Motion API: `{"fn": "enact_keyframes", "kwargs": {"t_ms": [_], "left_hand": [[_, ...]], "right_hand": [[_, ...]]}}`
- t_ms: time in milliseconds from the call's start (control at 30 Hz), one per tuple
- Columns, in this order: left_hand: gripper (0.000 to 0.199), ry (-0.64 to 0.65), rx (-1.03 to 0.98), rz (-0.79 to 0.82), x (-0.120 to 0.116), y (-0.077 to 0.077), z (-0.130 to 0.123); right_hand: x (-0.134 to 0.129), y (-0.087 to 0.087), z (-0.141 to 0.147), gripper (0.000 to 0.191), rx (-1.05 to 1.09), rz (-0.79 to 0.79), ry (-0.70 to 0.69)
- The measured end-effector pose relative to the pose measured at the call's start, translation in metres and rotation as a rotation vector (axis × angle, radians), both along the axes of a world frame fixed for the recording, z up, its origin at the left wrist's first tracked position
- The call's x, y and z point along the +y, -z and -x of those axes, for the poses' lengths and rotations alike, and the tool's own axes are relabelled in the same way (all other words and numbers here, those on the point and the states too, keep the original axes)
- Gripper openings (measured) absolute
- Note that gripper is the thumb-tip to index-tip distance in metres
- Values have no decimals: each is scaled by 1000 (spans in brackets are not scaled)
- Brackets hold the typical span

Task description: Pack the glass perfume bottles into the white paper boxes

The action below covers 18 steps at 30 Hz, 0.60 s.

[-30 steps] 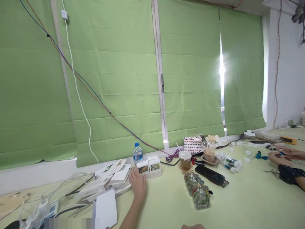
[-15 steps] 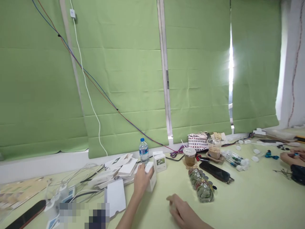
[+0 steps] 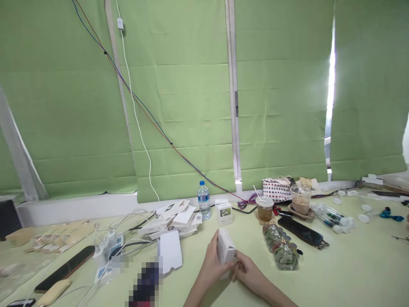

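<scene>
My left hand (image 3: 212,260) grips a small white box (image 3: 225,246), its thumb across the near side and its fingers along the left. The box is held tilted just above the table. My right hand (image 3: 247,270) is at the box's lower right corner, fingers curled and pinched against its edge; the exact fingertip contact is partly hidden. Beyond the hands stands another white box (image 3: 224,214) with a picture on its front. To the left lie a pile of flat white cartons (image 3: 174,219) and an unfolded white carton (image 3: 170,251).
A water bottle (image 3: 203,200) stands behind the cartons. On the right are wrapped rolled items (image 3: 281,249), a black phone (image 3: 300,231), two drink cups (image 3: 265,209) and clear tubes (image 3: 334,217). Cables and a power strip (image 3: 108,260) lie on the left beside a dark phone (image 3: 65,268).
My left hand has brought the white box back from near the bottle toward me. My right hand has moved in to meet it at the corner. The view has swung left.
</scene>
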<state>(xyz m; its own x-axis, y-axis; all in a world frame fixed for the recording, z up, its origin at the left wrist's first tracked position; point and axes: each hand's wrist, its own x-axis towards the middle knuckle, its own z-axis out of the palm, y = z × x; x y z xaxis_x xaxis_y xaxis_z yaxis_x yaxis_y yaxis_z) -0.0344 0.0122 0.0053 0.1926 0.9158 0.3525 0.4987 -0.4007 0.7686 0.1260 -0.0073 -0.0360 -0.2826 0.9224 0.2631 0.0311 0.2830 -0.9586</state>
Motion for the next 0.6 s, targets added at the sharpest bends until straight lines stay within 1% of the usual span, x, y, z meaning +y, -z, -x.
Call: {"fn": "enact_keyframes", "kwargs": {"t_ms": [67,100,133,200,267,300,333,367,433,467,533,600], "left_hand": [[83,0,34,-12,4,0,3],[80,-11,73,-34,4,-1,3],[78,-40,119,-71,2,-1,2],[75,-77,210,-174,-2,-1,-2],[67,-57,262,-269,-7,0,-7],[64,-45,270,-297,-9,1,-9],[61,-34,268,-308,-10,1,-11],[59,-29,257,-305,-10,1,-11],[57,-22,217,-292,-10,0,-9],[57,-6,200,-295,-9,0,-8],[58,46,197,-327,-8,0,-4],[59,91,228,-376,-7,2,-1]], "right_hand": [[1,-1,-4,37,67,94,21],[1,-1,-5,43,109,109,55],[1,-1,-7,50,146,87,97],[-2,-1,-9,65,168,-44,183],[-6,0,-10,75,99,-187,231],[-7,-1,-10,74,56,-234,241],[-9,-1,-10,69,23,-257,247],[-10,-1,-9,62,10,-256,253],[-9,-2,-8,51,33,-202,298],[-7,-2,-8,49,55,-170,341],[-4,-2,-9,46,61,-154,478],[-1,-2,-11,38,-7,-236,606]]}}
